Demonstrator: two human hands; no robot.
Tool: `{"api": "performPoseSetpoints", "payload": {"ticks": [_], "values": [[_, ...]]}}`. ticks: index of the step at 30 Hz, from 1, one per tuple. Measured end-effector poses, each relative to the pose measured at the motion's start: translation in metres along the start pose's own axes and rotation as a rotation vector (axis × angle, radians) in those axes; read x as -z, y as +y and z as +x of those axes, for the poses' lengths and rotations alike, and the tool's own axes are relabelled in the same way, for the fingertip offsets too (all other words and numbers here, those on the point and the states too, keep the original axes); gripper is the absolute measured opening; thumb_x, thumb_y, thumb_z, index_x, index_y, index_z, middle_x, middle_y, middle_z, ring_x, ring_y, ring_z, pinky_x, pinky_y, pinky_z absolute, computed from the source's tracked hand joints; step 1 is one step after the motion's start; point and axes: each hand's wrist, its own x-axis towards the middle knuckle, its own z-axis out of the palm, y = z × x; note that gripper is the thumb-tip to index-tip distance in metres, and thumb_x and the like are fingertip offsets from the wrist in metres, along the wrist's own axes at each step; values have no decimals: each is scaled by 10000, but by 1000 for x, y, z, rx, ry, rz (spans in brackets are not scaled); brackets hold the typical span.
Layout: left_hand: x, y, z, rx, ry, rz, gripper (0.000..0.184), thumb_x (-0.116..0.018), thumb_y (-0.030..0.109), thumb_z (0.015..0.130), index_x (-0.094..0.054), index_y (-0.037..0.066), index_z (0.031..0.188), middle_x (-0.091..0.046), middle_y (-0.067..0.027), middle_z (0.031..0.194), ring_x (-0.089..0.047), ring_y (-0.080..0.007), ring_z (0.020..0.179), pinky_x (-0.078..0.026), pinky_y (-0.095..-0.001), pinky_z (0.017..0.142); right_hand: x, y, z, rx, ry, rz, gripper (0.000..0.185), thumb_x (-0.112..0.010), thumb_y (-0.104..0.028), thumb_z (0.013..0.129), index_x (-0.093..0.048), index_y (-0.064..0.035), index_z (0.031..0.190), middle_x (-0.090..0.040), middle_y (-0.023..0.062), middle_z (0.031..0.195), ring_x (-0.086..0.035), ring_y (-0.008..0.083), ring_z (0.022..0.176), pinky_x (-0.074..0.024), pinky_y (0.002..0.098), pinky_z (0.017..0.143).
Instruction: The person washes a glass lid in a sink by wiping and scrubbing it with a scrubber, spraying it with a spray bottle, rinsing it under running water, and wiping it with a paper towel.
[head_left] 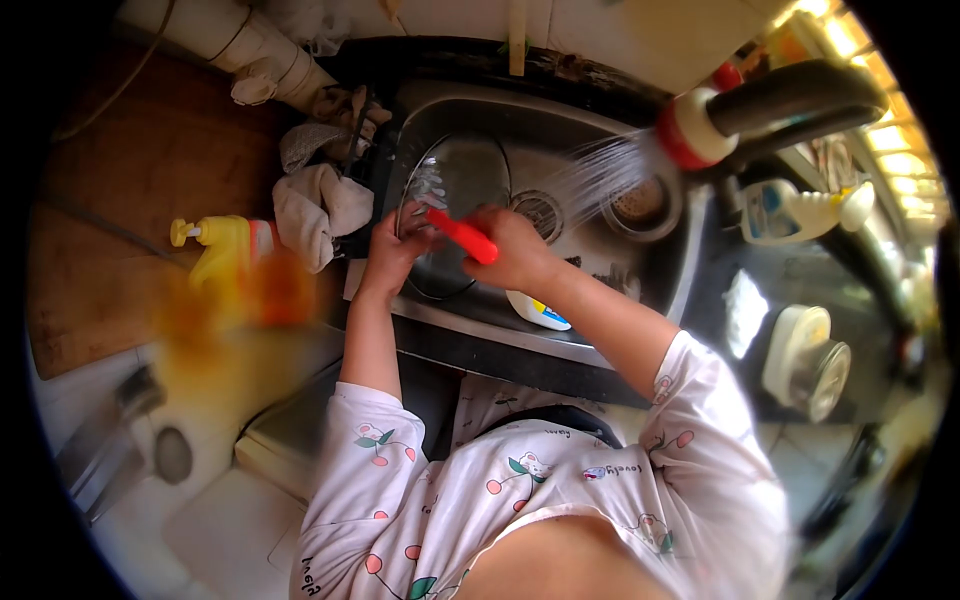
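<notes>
You lean over the metal sink (590, 330), both forearms reaching across its near edge. In your right hand (518, 252) you hold a red tool (466, 238), your fingers curled around it, though their tips are hidden. It slants from your right hand toward the left and slightly far, its left end close to your left fingers (what sort of tool it is, you can't quite make out from here). Your left hand (390, 258) is at the left side of the clear disc (468, 170), a round, dark-rimmed piece in the left part of the sink; its fingers are bent over the disc, but whether they pinch the rim or only rest there cannot be told.

To the right, the red-and-white faucet head (690, 130) sends a fan of water (610, 170) leftward over the basin. A white bottle (541, 312) shows beside the near edge, partly hidden by your right forearm. On the left, crumpled cloths (318, 205) bunch beside the sink, near a yellow pump bottle (225, 250). Right of the sink, a spray bottle (785, 212) lies on the dark counter (710, 325).
</notes>
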Motion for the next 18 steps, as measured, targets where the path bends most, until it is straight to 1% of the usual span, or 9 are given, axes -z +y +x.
{"api": "performPoseSetpoints", "payload": {"ticks": [2,5,8,11,14,17,18], "values": [[-2,1,0,7,13,-20,439,-548,-26,816,-429,-5,1238,-589,-117,1067,-603,-205,950,-507,-311,780,0,-1,1,-40,-17,-9,259,-631,-193,584,-613,-41,793,-597,186,825,-576,362,794,-467,425,702],[-4,2,1,12,9,-45,433,-540,-28,827,-421,-6,1243,-589,-112,1078,-602,-205,952,-511,-312,782,4,-5,3,-2,30,-4,251,-626,-186,584,-614,-41,789,-595,186,823,-576,363,795,-468,423,692],[-4,7,-2,-15,5,-33,423,-525,-31,837,-415,-16,1245,-579,-114,1104,-601,-209,956,-514,-316,788,11,-12,2,-17,-14,8,257,-623,-184,583,-613,-44,799,-592,183,814,-572,365,788,-468,420,676],[-7,33,-11,-36,12,-2,411,-513,-34,845,-405,-38,1242,-566,-130,1131,-600,-218,964,-515,-321,794,12,-14,-1,37,42,17,253,-625,-161,576,-615,-41,799,-591,174,798,-570,371,767,-471,415,664],[-12,55,-15,-57,16,50,406,-515,-29,850,-397,-55,1237,-542,-149,1165,-595,-227,975,-514,-327,803,22,-30,-5,105,136,146,229,-624,-130,572,-614,-36,781,-592,164,783,-570,372,743,-474,411,659],[-16,62,-16,-69,-20,111,397,-514,-25,855,-398,-56,1233,-519,-154,1198,-587,-233,990,-512,-330,810,26,-39,-5,141,198,192,222,-619,-108,572,-614,-36,783,-594,161,779,-570,372,742,-476,407,659],[-15,60,-16,-65,-44,119,392,-512,-26,856,-402,-52,1231,-517,-150,1198,-585,-234,995,-510,-330,813,30,-40,-5,87,173,181,234,-619,-110,575,-613,-39,798,-594,160,786,-570,369,751,-476,405,663]]}}
